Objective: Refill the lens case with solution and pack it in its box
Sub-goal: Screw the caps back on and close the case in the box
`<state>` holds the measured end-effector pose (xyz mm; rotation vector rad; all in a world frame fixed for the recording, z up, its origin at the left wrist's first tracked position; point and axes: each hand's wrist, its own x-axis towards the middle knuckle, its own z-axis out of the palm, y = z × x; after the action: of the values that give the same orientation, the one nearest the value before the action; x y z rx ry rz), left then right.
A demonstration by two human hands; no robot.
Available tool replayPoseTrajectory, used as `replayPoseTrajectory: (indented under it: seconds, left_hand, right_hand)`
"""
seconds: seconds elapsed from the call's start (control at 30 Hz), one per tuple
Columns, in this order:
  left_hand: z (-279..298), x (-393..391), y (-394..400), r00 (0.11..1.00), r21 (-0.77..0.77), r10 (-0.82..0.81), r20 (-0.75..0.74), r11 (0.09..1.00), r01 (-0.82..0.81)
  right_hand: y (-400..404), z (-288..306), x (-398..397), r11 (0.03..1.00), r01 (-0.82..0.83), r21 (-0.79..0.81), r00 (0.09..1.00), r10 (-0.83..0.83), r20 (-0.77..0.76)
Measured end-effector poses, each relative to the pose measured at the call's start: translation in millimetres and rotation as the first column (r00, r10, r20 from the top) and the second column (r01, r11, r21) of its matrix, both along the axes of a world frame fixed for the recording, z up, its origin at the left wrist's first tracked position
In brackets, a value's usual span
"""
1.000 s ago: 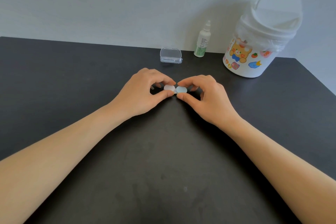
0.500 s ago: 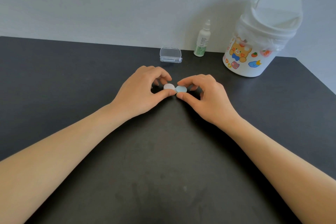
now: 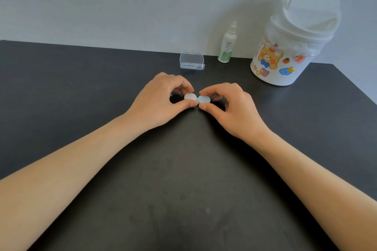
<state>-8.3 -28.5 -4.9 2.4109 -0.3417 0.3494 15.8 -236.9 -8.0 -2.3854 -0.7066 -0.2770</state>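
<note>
A small lens case (image 3: pixel 197 98) with a white left cap and a pale blue right cap lies on the black table (image 3: pixel 81 91) in the middle. My left hand (image 3: pixel 161 101) pinches the white cap between thumb and fingers. My right hand (image 3: pixel 230 106) pinches the blue cap the same way. Behind them a clear plastic box (image 3: pixel 191 61) stands open with its lid up. To its right, near the wall, a small white solution bottle (image 3: pixel 228 45) with a green label stands upright, cap on.
A white lidded bin (image 3: pixel 289 47) with cartoon stickers and a white liner stands at the back right. The table's right edge runs diagonally past it. A pale wall closes off the back.
Both hands stay on the lens case caps; the fingers have shifted slightly, as in turning the caps. The case has not moved on the table.
</note>
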Motion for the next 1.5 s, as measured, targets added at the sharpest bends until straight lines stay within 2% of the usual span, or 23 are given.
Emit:
replayPoseTrajectory:
  seconds: [0.4, 1.1, 1.37, 1.5]
  left_hand:
    - [4.6, -4.8, -2.5, 0.999, 0.036, 0.021, -0.033, 0.999, -0.020]
    - [1.1, -0.3, 3.8, 0.990, 0.114, -0.140, 0.014, 0.984, 0.138]
    - [0.0, -1.5, 3.8, 0.995, 0.055, -0.100, 0.005, 0.994, 0.099]
    - [-1.1, -2.6, 3.9, 0.995, 0.078, -0.092, 0.029, 0.993, 0.090]
  right_hand:
    - [1.0, 0.5, -0.6, 1.000, -0.016, -0.026, 1.000, 0.016, 0.006]
    - [5.9, -3.6, -2.4, 0.999, 0.001, -0.053, 1.000, -0.002, -0.009]
    - [7.4, -5.2, -3.3, 0.998, 0.007, -0.066, 1.000, -0.008, -0.010]
    - [5.4, -3.3, -3.5, 0.999, -0.003, -0.036, 1.000, 0.002, -0.012]
